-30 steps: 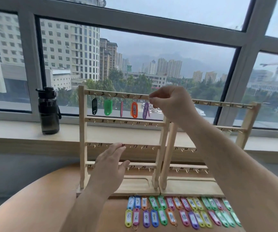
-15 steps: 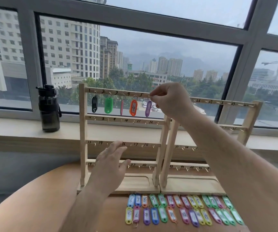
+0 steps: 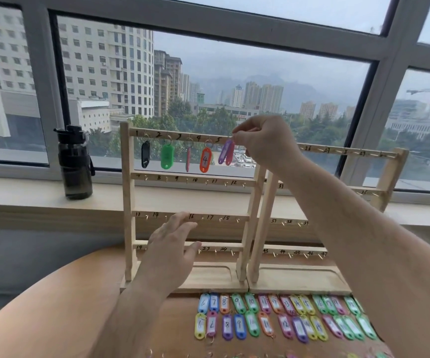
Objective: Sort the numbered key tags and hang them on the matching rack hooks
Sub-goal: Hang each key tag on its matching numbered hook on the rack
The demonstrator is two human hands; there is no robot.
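Note:
Two wooden racks stand side by side on the table: the left rack (image 3: 128,202) and the right rack (image 3: 387,177), with numbered hooks. On the left rack's top bar hang a black tag (image 3: 145,157), a green tag (image 3: 167,156), a thin pink tag (image 3: 188,158) and an orange tag marked 4 (image 3: 205,160). My right hand (image 3: 263,140) pinches the ring of a purple tag (image 3: 223,152) with a red tag (image 3: 230,153) beside it, at hook 5. My left hand (image 3: 170,249) is open, fingers straight, in front of the lower bars. Two rows of coloured tags (image 3: 273,319) lie on the table.
A dark water bottle (image 3: 75,164) stands on the windowsill (image 3: 27,200) to the left of the racks. The round wooden table (image 3: 40,319) curves away at the left. A large window sits right behind the racks.
The view has tilted up slightly. My right hand stays at hook 5, and a red tag now shows beside the purple one. My left hand has barely moved.

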